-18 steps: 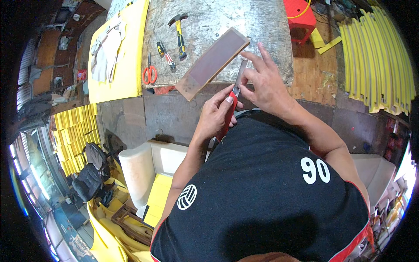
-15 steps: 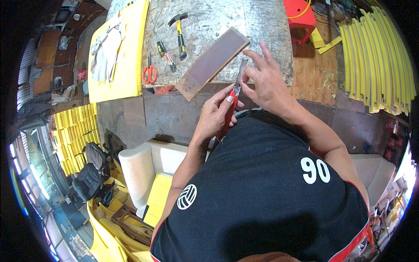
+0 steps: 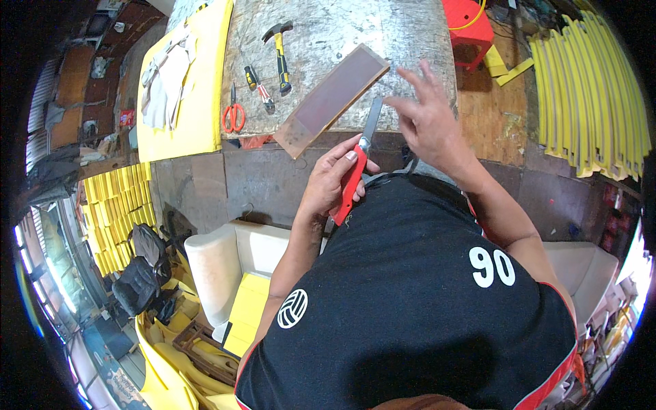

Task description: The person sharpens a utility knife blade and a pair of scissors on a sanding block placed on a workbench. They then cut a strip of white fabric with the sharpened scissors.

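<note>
Left hand [image 3: 335,181] fingers clamp red-handled knife [image 3: 355,167]; right hand [image 3: 427,119] fingers spread, empty.

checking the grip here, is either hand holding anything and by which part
The left hand holds a knife by its red handle, blade pointing up toward the table. The right hand is open with fingers spread by the blade's tip, gripping nothing.

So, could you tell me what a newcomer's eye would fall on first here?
Probably the red-handled knife gripped in the left hand at centre, blade up, with the right hand open beside it. Just beyond, a brown slab lies slantwise on the grey bench, with a hammer and red scissors to its left.
</note>
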A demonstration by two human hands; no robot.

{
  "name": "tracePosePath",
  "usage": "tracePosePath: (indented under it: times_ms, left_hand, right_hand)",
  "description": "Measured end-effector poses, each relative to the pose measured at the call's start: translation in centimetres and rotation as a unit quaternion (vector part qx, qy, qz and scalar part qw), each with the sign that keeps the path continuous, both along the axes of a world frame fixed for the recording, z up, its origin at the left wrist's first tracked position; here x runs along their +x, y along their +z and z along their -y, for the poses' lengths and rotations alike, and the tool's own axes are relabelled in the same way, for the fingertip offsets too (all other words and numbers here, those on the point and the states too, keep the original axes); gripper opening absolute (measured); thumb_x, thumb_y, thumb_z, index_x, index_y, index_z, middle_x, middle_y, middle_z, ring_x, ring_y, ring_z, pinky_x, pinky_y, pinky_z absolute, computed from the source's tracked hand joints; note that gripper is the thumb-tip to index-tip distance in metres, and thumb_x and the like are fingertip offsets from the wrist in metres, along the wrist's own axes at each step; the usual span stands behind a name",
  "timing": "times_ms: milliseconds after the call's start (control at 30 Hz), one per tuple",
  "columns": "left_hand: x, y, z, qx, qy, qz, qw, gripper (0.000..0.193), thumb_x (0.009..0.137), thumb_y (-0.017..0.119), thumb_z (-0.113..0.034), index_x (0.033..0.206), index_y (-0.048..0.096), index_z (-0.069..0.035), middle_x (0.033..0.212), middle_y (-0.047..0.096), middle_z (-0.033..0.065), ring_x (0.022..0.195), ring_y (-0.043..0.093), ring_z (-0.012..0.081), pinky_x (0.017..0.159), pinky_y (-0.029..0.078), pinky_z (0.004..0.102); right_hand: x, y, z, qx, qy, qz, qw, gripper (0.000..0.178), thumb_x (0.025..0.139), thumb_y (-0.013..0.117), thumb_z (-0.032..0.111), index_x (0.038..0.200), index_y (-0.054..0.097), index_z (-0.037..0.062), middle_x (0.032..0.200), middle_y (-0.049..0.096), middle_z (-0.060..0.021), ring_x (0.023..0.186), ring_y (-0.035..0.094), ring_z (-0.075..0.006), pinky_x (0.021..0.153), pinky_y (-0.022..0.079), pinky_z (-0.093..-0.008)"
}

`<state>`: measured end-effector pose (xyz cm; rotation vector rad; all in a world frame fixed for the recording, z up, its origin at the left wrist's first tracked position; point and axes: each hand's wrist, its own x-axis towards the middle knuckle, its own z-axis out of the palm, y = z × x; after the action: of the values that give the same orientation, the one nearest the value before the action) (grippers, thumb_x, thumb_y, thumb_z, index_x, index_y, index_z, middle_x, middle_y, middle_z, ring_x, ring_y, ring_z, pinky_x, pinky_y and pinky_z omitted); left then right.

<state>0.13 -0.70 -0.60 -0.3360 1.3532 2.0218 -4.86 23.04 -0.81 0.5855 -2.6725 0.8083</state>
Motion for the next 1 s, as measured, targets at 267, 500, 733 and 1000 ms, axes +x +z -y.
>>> tracePosePath:
  times_ms: [267,500,733,1000]
  left_hand:
    - [-0.5,0.0,0.0,0.014,-0.001,0.007,1.000,0.050,0.105,0.048,-0.016,0.152,0.039,-0.002,0.098,0.070,0.0184,0.054,0.062,0.0136,0.045,0.052,0.0226]
    - [-0.8,0.5,-0.1,0.004,-0.018,0.013,1.000,0.050,0.104,0.049,-0.016,0.151,0.041,-0.003,0.096,0.070,0.0173,0.054,0.062,0.0131,0.046,0.051,0.0226]
    - [-0.4,0.5,-0.1,-0.078,-0.072,-0.016,0.994,0.047,0.104,0.051,-0.018,0.149,0.046,-0.005,0.098,0.071,0.0162,0.055,0.063,0.0133,0.047,0.051,0.0230]
    - [-0.5,0.7,0.7,0.000,-0.051,0.027,0.998,0.047,0.104,0.054,-0.019,0.148,0.047,-0.006,0.097,0.072,0.0151,0.057,0.064,0.0131,0.048,0.051,0.0232]
  right_hand:
    - [-0.9,-1.4,-1.2,0.014,-0.051,0.015,0.999,0.038,0.080,0.069,0.005,0.118,0.072,0.0127,0.148,0.047,-0.0182,0.143,0.034,-0.0496,0.118,0.031,-0.0547]
    - [-1.7,-2.2,-1.0,-0.137,-0.039,0.097,0.985,0.026,0.088,0.068,0.016,0.113,0.073,0.0094,0.138,0.056,-0.0209,0.137,0.044,-0.0435,0.114,0.036,-0.0508]
    - [-2.5,-2.7,-1.9,-0.130,0.020,0.154,0.979,0.021,0.091,0.067,0.022,0.103,0.074,0.0065,0.139,0.057,-0.0224,0.134,0.048,-0.0426,0.113,0.037,-0.0497]
    - [-2.2,-1.6,-1.4,-0.114,0.019,0.174,0.978,0.021,0.091,0.069,0.025,0.099,0.073,0.0064,0.142,0.055,-0.0210,0.137,0.045,-0.0438,0.115,0.035,-0.0505]
